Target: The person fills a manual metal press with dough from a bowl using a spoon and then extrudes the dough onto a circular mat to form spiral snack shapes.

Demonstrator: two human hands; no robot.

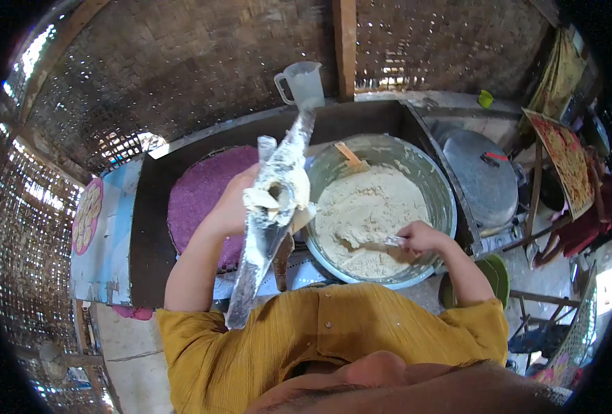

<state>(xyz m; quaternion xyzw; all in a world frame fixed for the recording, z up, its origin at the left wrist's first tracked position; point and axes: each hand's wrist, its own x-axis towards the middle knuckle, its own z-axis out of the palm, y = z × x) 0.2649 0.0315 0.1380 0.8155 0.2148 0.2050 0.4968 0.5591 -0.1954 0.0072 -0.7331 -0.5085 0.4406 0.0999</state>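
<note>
My left hand (236, 202) grips a long press-like tool (272, 207), apparently wooden, caked in white flour or dough. A round hole shows near its middle, with pale lumps stuck around it. The tool stands raised between my chest and the basin, hiding most of my left fingers. In my right hand (420, 238) is the handle of a spoon or scoop (395, 241), its far end in the pale crumbly dough (368, 207). That dough fills the lower part of a large round basin (448, 207). An orange-handled spatula (350, 155) leans inside the basin's far wall.
Left of the basin lies a round purple mass (197, 207). A wooden frame (136, 233) surrounds both. Beyond it stands a clear pitcher (306, 83). A pink plate of round pieces (86, 217) sits far left. A lidded metal pot (479, 176) and a person (595, 222) are at right.
</note>
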